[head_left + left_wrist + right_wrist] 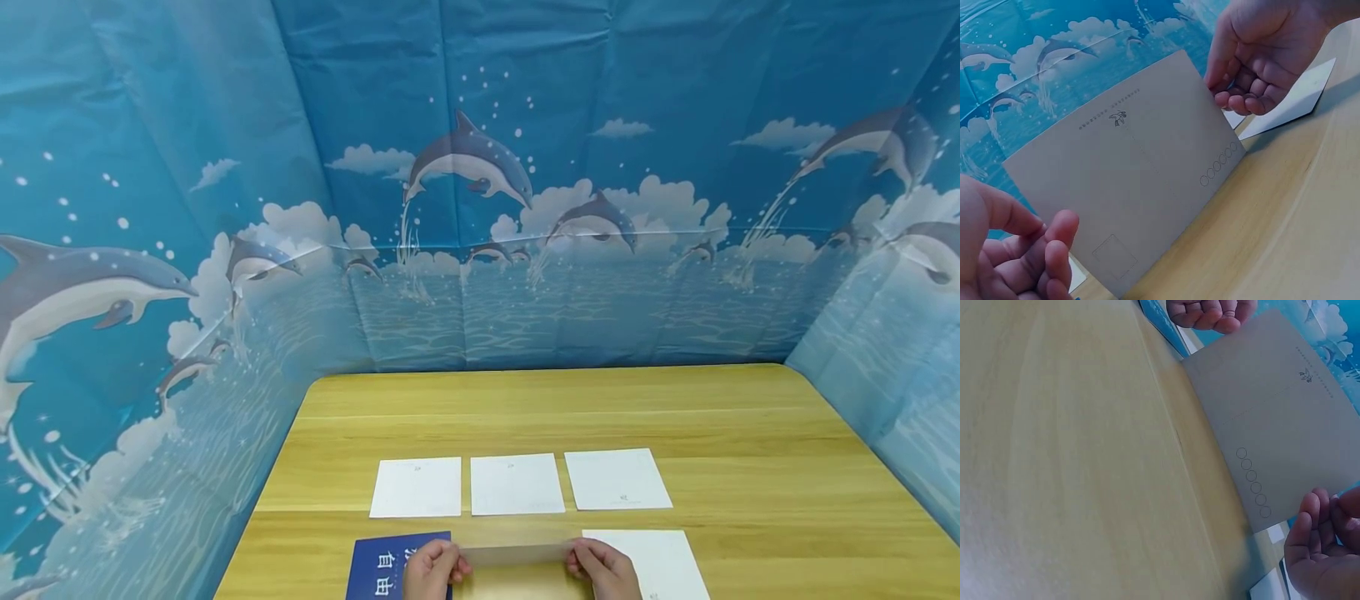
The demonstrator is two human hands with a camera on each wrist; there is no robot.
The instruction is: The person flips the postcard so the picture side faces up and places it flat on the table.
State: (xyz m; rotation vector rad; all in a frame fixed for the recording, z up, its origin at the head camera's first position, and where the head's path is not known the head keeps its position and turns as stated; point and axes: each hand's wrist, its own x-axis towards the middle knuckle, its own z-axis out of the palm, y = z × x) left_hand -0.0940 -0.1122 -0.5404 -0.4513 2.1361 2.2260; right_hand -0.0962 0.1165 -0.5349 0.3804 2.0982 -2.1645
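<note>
A postcard (1141, 169), its back printed with a stamp box, a row of small circles and a tiny bird, stands nearly upright between both hands. My left hand (432, 570) pinches one short edge between thumb and fingers. At the opposite short edge, my right hand (606, 569) pinches it the same way. In the head view only a thin strip of the postcard shows. Partly behind the left hand lies a blue card (371, 567) with white characters. A white card (654, 560) lies beside the right hand, partly covered by it.
Three white cards lie in a row farther back: a left one (416, 489), a middle one (517, 485) and a right one (618, 480). The wooden table (757, 467) has rounded far corners. A blue dolphin-print curtain (510, 300) hangs around it.
</note>
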